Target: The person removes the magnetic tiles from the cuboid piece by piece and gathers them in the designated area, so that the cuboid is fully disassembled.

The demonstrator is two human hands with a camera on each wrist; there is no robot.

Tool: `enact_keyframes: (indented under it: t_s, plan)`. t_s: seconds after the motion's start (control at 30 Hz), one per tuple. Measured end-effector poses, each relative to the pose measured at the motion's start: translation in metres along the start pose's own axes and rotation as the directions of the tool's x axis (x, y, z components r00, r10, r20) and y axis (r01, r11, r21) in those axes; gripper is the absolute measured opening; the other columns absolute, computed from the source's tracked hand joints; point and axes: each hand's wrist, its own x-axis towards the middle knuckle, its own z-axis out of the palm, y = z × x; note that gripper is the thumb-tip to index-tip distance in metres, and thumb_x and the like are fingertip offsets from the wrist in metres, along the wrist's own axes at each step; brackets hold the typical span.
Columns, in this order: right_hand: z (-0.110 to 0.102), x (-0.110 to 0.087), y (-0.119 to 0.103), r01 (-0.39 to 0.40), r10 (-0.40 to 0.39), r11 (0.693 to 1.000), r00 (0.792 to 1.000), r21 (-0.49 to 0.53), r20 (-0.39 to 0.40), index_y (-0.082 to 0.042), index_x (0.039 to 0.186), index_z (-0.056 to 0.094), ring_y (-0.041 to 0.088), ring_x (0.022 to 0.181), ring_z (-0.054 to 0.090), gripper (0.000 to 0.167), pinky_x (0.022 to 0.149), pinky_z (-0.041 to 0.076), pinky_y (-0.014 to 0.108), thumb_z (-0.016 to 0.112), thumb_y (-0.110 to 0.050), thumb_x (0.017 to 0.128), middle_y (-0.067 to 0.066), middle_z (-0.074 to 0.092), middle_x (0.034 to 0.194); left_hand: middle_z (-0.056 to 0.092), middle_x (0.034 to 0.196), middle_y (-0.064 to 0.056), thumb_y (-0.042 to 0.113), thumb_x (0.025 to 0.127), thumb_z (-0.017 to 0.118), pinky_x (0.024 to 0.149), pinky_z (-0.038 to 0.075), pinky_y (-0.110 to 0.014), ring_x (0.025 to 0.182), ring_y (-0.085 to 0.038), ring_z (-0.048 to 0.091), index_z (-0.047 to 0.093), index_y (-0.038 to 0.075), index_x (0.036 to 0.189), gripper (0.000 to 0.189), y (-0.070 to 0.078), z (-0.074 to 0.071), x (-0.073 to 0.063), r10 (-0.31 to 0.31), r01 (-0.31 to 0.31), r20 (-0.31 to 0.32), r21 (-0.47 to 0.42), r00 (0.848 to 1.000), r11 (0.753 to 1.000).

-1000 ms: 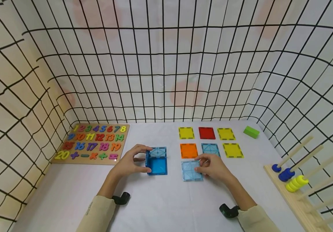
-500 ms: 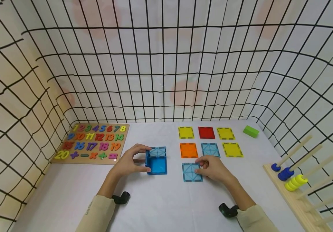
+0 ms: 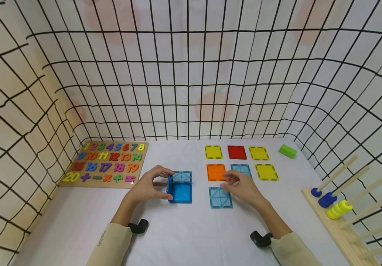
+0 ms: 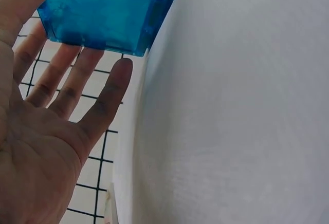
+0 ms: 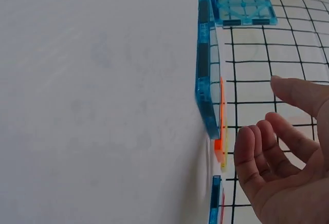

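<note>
Blue magnetic tiles form a partial box (image 3: 181,193), with a floor, a left wall and a back wall. My left hand (image 3: 151,184) holds its left wall between thumb and fingers; the wall also shows in the left wrist view as a blue panel (image 4: 100,16). To the right, a light blue magnetic tile (image 3: 220,198) lies flat on the table. My right hand (image 3: 244,187) is just above that tile's upper right corner, thumb and fingers apart with nothing between them. In the right wrist view the tile (image 5: 205,70) appears edge-on, away from the fingers.
Behind the right hand lie an orange tile (image 3: 216,172), another blue tile (image 3: 241,170), a red tile (image 3: 236,152) and several yellow tiles (image 3: 266,172). A green block (image 3: 288,151), number board (image 3: 102,183) and wooden peg stand (image 3: 337,232) flank them. Black wire mesh (image 3: 187,85) surrounds the table.
The light blue tile has come down flat, and my right hand has let go of it and lifted slightly away. The blue box has shifted slightly nearer, still in my left hand.
</note>
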Motion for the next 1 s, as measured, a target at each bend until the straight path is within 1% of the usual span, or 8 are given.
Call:
enact_keyframes:
  t_s: [0.1,0.23,0.37,0.5,0.6,0.77,0.83,1.0]
  plan:
    - [0.002,0.004,-0.006,0.058,-0.058,0.998,0.998,0.021,0.012,-0.012,0.128,0.068,0.019,0.097,0.062,0.045,0.080,0.057,0.020,0.079,-0.035,0.091,0.002,0.070,0.109,0.056,0.136,0.001,0.010,0.076,0.092,0.102,0.057,-0.049,0.132,-0.030,0.053,0.063,0.023,0.135,0.068,-0.001,-0.001,-0.001,0.010,-0.010,0.004,0.009,1.000,1.000]
    - [0.009,0.011,-0.016,0.121,-0.122,0.992,0.992,0.046,0.034,-0.010,0.130,0.067,0.019,0.099,0.063,0.046,0.086,0.058,0.025,0.079,-0.034,0.092,0.006,0.072,0.113,0.057,0.135,-0.002,0.010,0.075,0.092,0.101,0.057,-0.049,0.131,-0.032,0.053,0.063,0.022,0.135,0.068,-0.001,-0.001,-0.002,0.028,-0.028,0.002,0.015,1.000,0.999]
    - [0.017,0.017,-0.026,0.147,-0.151,0.986,0.987,0.076,0.057,-0.012,0.132,0.066,0.019,0.103,0.064,0.047,0.090,0.058,0.028,0.079,-0.031,0.092,0.006,0.071,0.118,0.057,0.133,-0.003,0.010,0.075,0.092,0.101,0.057,-0.049,0.129,-0.032,0.054,0.063,0.020,0.135,0.067,-0.001,-0.001,-0.002,0.042,-0.042,0.004,0.027,0.999,0.999]
    - [0.025,0.023,-0.037,0.181,-0.190,0.977,0.979,0.111,0.079,-0.012,0.136,0.064,0.024,0.107,0.065,0.050,0.091,0.059,0.029,0.078,-0.032,0.093,0.011,0.069,0.122,0.057,0.132,-0.001,0.012,0.075,0.093,0.102,0.057,-0.048,0.128,-0.029,0.055,0.063,0.021,0.135,0.067,0.000,0.000,-0.001,0.040,-0.040,0.001,0.046,0.999,0.998]
    - [0.031,0.027,-0.046,0.195,-0.208,0.972,0.973,0.128,0.096,-0.013,0.138,0.063,0.028,0.110,0.064,0.052,0.091,0.059,0.032,0.078,-0.034,0.092,0.014,0.067,0.127,0.057,0.131,-0.001,0.012,0.075,0.093,0.102,0.057,-0.048,0.128,-0.029,0.056,0.063,0.021,0.135,0.067,0.002,0.001,-0.001,0.038,-0.038,-0.001,0.056,0.999,0.998]
    - [0.041,0.034,-0.056,0.190,-0.204,0.973,0.973,0.127,0.107,-0.015,0.138,0.063,0.028,0.115,0.062,0.053,0.097,0.057,0.041,0.079,-0.035,0.092,0.011,0.066,0.129,0.057,0.131,0.001,0.013,0.075,0.093,0.102,0.056,-0.049,0.129,-0.029,0.056,0.063,0.023,0.134,0.067,0.003,0.001,0.000,0.028,-0.029,0.002,0.063,1.000,0.998]
    - [0.045,0.036,-0.059,0.194,-0.208,0.972,0.972,0.134,0.104,-0.015,0.137,0.063,0.028,0.114,0.062,0.051,0.096,0.057,0.041,0.079,-0.033,0.092,0.011,0.067,0.129,0.057,0.131,0.001,0.014,0.075,0.093,0.102,0.056,-0.049,0.128,-0.029,0.056,0.063,0.024,0.135,0.068,0.003,0.001,0.000,0.027,-0.027,0.003,0.061,1.000,0.998]
    - [0.053,0.040,-0.063,0.214,-0.229,0.966,0.968,0.146,0.098,-0.014,0.135,0.066,0.023,0.109,0.063,0.047,0.089,0.057,0.034,0.079,-0.029,0.092,0.009,0.069,0.124,0.057,0.131,0.000,0.014,0.075,0.093,0.102,0.056,-0.049,0.128,-0.029,0.056,0.063,0.023,0.135,0.068,0.003,0.002,0.000,0.021,-0.021,0.003,0.055,1.000,0.998]
